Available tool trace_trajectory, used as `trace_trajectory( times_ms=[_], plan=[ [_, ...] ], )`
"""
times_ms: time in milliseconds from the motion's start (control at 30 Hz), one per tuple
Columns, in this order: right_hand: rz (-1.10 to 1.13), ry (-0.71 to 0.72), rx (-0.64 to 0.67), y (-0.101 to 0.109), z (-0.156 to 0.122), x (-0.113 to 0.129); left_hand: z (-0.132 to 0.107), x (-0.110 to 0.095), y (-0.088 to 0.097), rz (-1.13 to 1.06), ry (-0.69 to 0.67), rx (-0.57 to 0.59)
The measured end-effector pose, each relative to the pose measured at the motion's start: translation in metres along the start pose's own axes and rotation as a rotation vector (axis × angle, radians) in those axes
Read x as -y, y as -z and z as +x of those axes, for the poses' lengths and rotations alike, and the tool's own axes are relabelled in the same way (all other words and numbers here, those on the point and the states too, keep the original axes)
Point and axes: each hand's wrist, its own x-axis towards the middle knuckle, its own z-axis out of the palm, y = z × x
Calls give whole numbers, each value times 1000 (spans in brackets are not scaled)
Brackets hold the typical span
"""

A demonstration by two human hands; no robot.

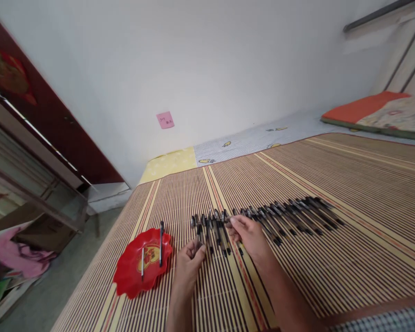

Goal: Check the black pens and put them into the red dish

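Observation:
A long row of black-capped pens (290,216) lies side by side on the striped mat, slanting more toward the right end. My left hand (188,260) is at the row's left end, its thumb and fingers closed on the lower part of a pen (198,233). Over the middle of the row, my right hand (247,233) pinches the top of a dark pen (227,222), and its fingers hide part of that pen. Left of my left hand, a red scalloped plate (127,272) holds a thin white stick-like piece (143,263), and a black pen (161,244) leans across its right rim.
The striped mat (332,170) covers the bed, which meets a white wall bearing a pink note (165,120). An orange and floral cushion (376,108) rests at the back right. Beyond the bed's left edge are the floor, a dark red door (65,120) and a pink cloth (20,253).

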Motion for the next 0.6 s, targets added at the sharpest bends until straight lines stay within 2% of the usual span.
trace_trajectory(
  times_ms=[67, 333, 600],
  plan=[
    [52, 8, -15, -1, -2, 6, -4, -3, -7, -107, -1, 85],
    [338, -7, 88, -1, -8, 28, -10, -6, -27, -144, 22, 257],
    [387, -40, 119, 1, -10, 35, -13, -12, -37, -134, 21, 241]
  ],
)
